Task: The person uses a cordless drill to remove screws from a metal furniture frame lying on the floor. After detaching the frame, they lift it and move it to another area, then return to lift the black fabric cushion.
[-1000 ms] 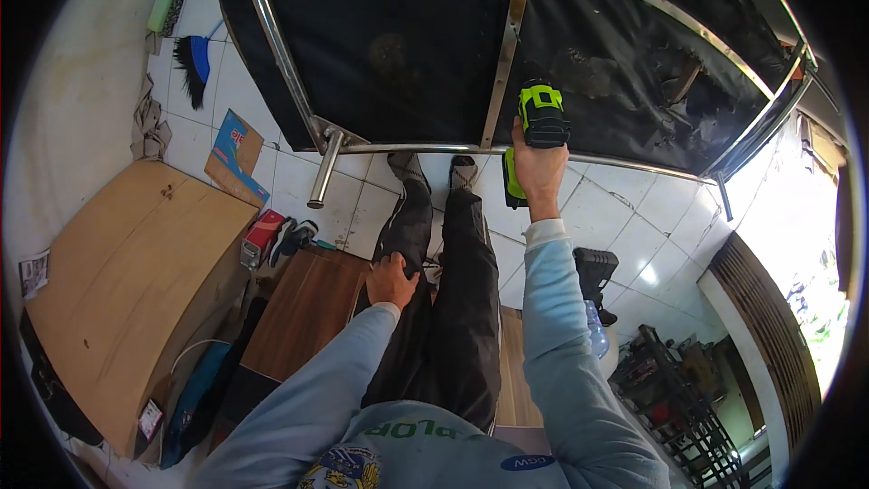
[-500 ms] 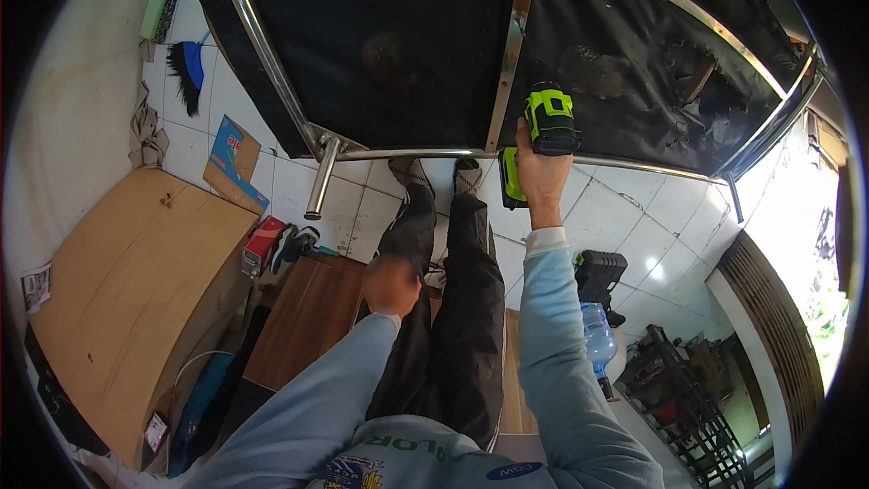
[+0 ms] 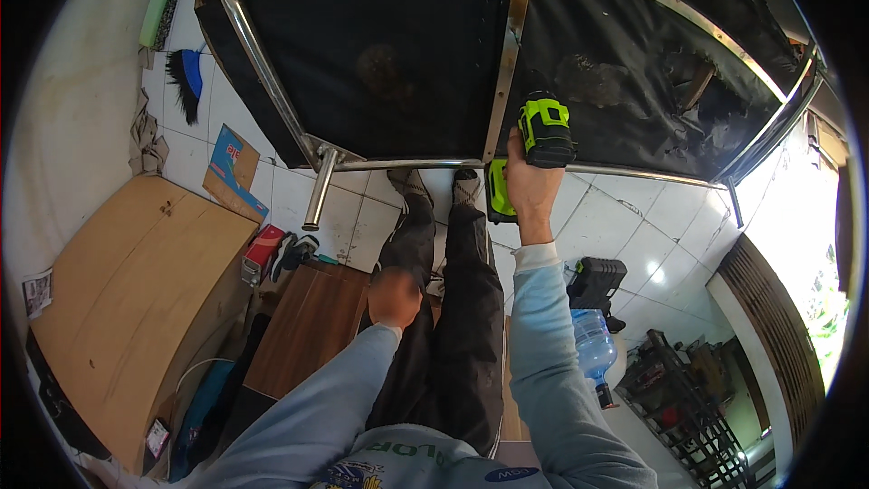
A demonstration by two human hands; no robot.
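My right hand is closed around a lime-green and black cordless drill. The drill's front points away from me, just right of a metal crossbar on an upturned furniture frame; its tip is lost against the dark covering. Black fabric, torn on the right side, spans the frame between shiny metal tubes. One short metal leg sticks out toward me at the near left corner. My left hand rests on my left leg near the knee, its fingers blurred.
A large cardboard box stands at left, near a wooden board. A blue-and-black broom head and a cardboard piece lie beyond. At right are a black case, a blue water bottle and a dark metal rack.
My right hand and the drill appear slightly lower and further left, while the frame has shifted nearly as much in the view. My left hand stays on my leg.
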